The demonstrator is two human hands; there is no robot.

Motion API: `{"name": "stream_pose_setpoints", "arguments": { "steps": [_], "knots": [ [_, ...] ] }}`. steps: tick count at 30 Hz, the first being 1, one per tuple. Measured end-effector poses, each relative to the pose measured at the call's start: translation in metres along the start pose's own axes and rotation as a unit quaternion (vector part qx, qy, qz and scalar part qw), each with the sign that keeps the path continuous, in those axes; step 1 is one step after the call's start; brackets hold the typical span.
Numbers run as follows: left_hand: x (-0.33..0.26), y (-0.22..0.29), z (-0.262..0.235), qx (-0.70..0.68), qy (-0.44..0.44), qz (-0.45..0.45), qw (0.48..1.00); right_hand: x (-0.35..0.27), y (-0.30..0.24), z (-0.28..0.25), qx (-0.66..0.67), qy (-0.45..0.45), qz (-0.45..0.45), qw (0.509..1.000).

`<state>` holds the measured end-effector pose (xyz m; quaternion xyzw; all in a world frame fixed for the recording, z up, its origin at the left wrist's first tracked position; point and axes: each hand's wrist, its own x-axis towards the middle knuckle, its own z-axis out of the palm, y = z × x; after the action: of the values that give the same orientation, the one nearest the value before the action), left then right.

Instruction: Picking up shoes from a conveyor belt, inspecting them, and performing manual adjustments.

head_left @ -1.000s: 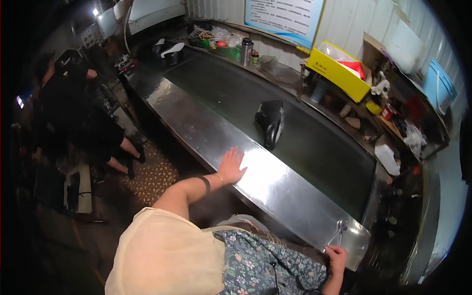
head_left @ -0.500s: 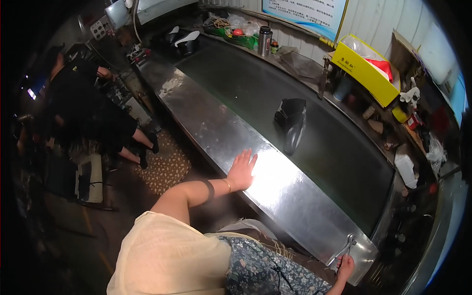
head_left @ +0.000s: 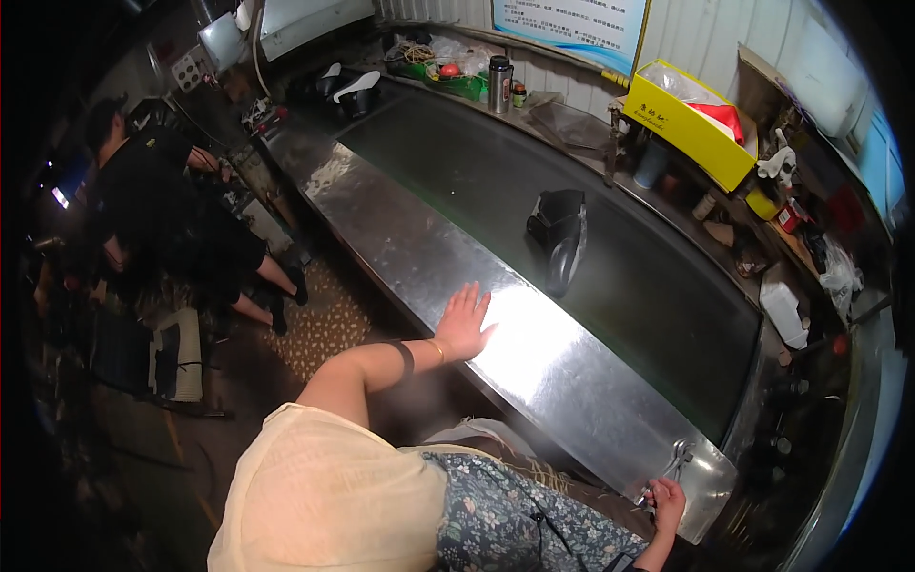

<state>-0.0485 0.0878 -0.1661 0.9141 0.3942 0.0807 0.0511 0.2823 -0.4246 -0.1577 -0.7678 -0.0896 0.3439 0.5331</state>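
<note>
My left hand lies flat on the shiny metal ledge, palm down with fingers spread. At the ledge's right end, the fingers of my right hand are curled together beside a shiny metal tool that looks like pliers. Whether the fingers grip its handle or a small thing cannot be made out. A single black shoe with a high ankle part rests on the dark sunken surface beyond the ledge, toe pointing toward me.
Black shoes with white insides stand at the far left. Along the back are a steel flask, a yellow box and a white plastic bottle. A person in dark clothes works at the left, near a spotted mat.
My right hand has moved slightly up, toward the ends of the metal tool's handles. My left hand stays on the ledge. The view has shifted a little; the shoe has not moved.
</note>
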Motion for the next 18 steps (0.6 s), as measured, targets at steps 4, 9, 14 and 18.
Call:
{"name": "stream_pose_setpoints", "arguments": {
  "steps": [4,9,14,18],
  "knots": [
    [0.000,0.000,0.001,0.002,0.000,-0.006,1.000,-0.002,-0.003,0.001,0.009,-0.004,-0.008,1.000],
    [0.000,-0.001,0.000,-0.001,0.004,-0.003,1.000,-0.002,-0.002,-0.004,-0.001,-0.021,-0.007,1.000],
    [-0.002,-0.001,-0.001,-0.009,0.001,-0.003,1.000,0.004,0.005,-0.008,-0.030,-0.010,-0.006,0.999],
    [-0.001,0.000,-0.001,-0.003,-0.002,-0.006,1.000,0.005,0.007,-0.005,-0.009,-0.011,0.000,1.000]
  ]
}}
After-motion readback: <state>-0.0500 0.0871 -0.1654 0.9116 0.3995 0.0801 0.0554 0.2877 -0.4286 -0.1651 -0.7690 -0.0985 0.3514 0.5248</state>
